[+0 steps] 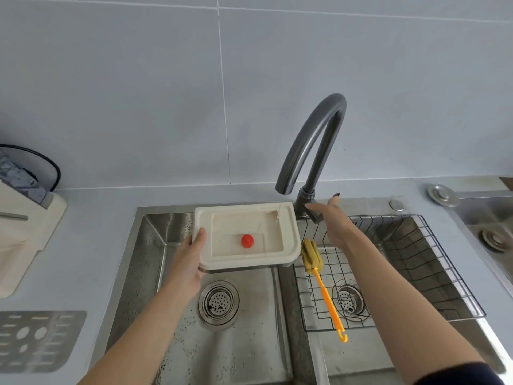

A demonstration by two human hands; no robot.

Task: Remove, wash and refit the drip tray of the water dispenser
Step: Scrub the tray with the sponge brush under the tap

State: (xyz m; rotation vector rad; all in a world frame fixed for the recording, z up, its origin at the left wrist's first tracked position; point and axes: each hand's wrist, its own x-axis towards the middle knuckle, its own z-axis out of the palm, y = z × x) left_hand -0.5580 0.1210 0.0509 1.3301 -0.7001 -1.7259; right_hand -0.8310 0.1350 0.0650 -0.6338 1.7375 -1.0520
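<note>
The left hand [191, 257] grips the drip tray [247, 236] by its left edge, level over the left sink basin [155, 273] beneath the faucet spout [284, 187], while the open right hand [334, 220] reaches the faucet handle [313, 213], just right of the tray.

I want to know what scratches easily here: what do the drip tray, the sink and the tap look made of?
Drip tray: likely plastic, matte cream, with soft moulded rounded edges and a red float.
Sink: stainless steel by its look, brushed grey, with blurred reflections and water spots.
Tap: metal, dark gunmetal satin finish, with a long highlight along the curve; the base metal cannot be told.
</note>
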